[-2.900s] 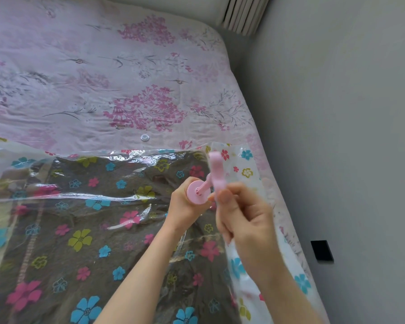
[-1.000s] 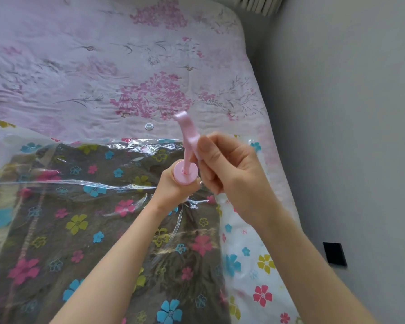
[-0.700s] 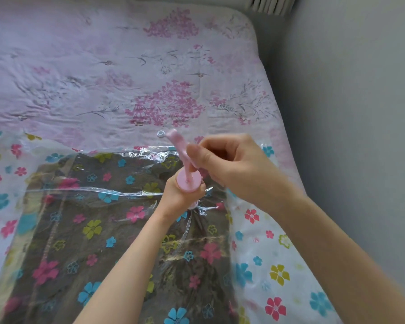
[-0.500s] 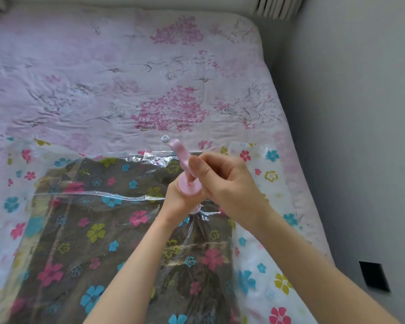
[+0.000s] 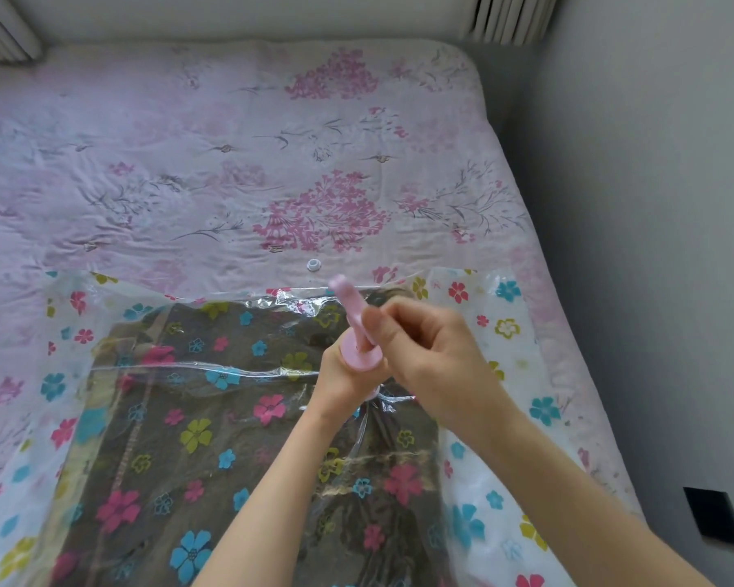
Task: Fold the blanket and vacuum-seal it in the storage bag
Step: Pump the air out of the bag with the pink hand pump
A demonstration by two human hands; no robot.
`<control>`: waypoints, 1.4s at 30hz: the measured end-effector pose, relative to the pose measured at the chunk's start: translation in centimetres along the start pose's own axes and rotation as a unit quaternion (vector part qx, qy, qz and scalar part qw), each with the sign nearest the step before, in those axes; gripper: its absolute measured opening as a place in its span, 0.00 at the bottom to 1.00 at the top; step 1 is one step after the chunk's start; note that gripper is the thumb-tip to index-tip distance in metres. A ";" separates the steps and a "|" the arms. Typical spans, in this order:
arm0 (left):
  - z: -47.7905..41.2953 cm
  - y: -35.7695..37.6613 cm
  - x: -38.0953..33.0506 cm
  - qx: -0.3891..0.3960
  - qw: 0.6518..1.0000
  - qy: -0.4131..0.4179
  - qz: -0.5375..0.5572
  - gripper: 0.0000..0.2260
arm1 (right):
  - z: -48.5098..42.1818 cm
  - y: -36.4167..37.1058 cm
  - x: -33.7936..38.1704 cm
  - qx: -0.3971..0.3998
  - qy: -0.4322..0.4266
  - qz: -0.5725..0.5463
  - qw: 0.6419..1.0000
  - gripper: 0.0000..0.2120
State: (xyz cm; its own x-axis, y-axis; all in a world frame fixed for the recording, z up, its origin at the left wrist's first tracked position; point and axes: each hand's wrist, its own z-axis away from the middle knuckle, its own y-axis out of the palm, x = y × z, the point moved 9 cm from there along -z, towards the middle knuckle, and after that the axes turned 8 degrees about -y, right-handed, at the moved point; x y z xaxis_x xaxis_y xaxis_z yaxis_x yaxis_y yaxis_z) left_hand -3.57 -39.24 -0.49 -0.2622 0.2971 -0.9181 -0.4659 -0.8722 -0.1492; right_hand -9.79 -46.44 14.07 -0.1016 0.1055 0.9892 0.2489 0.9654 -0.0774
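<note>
A clear storage bag (image 5: 484,493) printed with coloured flowers lies flat on the bed. A folded dark brown blanket (image 5: 212,417) fills it. A pink hand pump (image 5: 359,353) stands upright on the bag, near its far right part. My left hand (image 5: 340,383) is wrapped around the pump's barrel, just under the round top disc. My right hand (image 5: 424,358) is closed on the pump's T-shaped handle (image 5: 348,298), which sticks up and leans left. The plastic puckers around the pump's base.
The bed is covered by a pink floral quilt (image 5: 229,163). A small round white cap (image 5: 314,264) lies on the quilt just beyond the bag's far edge. A grey wall (image 5: 653,247) runs along the bed's right side, with a black outlet (image 5: 715,523) low on it.
My right hand has pulled the pump handle up and pushed it down again while my left hand kept the barrel in place. My head tilted, so more of the bed shows.
</note>
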 end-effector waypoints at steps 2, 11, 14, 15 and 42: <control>-0.1 0.1 0.1 0.010 1.000 -0.003 -0.002 0.24 | 0.7 0.0 -4.2 -0.005 0.064 0.081 0.995 0.17; -0.8 -0.4 1.4 0.002 1.000 -0.005 0.008 0.15 | -1.2 -0.3 5.4 0.033 -0.058 0.004 0.998 0.19; -0.5 -0.4 0.9 0.002 1.000 -0.004 0.015 0.19 | -0.5 0.0 1.0 0.006 -0.032 0.035 0.999 0.15; -0.6 -0.5 0.9 0.005 1.000 -0.012 0.023 0.18 | -0.2 0.3 -1.6 0.007 0.006 0.060 0.998 0.15; -0.9 -0.7 2.2 -0.012 1.000 -0.015 0.006 0.11 | -0.7 0.1 3.9 0.019 -0.062 -0.015 0.998 0.16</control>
State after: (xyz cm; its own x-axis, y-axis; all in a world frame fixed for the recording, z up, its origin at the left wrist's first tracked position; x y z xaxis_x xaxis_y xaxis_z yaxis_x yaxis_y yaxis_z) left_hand -3.06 -38.38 -2.76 -0.2923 0.2971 -0.9090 -0.4422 -0.8848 -0.1470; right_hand -9.48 -46.13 18.05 -0.2275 0.1025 0.9684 0.2070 0.9768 -0.0548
